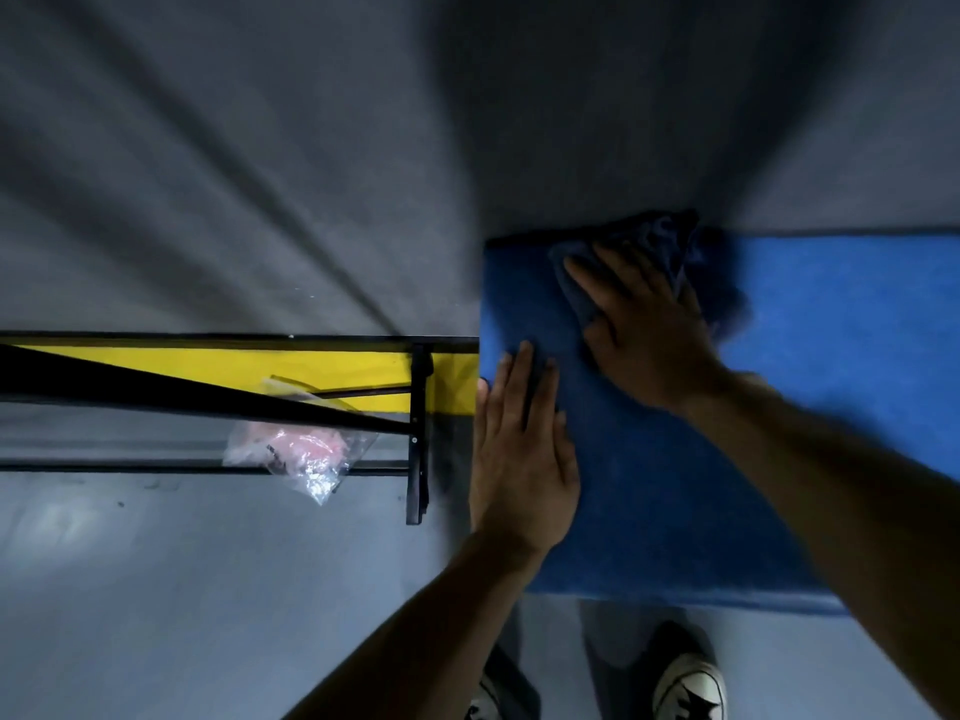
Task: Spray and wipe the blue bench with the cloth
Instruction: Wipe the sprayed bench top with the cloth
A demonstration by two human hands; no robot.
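The blue bench (701,459) fills the right of the view. The right hand (644,330) lies flat, fingers spread, pressing a dark blue cloth (649,241) onto the bench's far left corner. The left hand (522,454) rests flat, fingers together, along the bench's left edge. No writing is readable. Left of the bench, a clear plastic bag (301,449) holds something pink, perhaps crumpled wrapping, beside a black frame (418,433).

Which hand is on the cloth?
The right hand, pressing the dark cloth at the bench's far edge. The left hand lies flat on bare blue surface.
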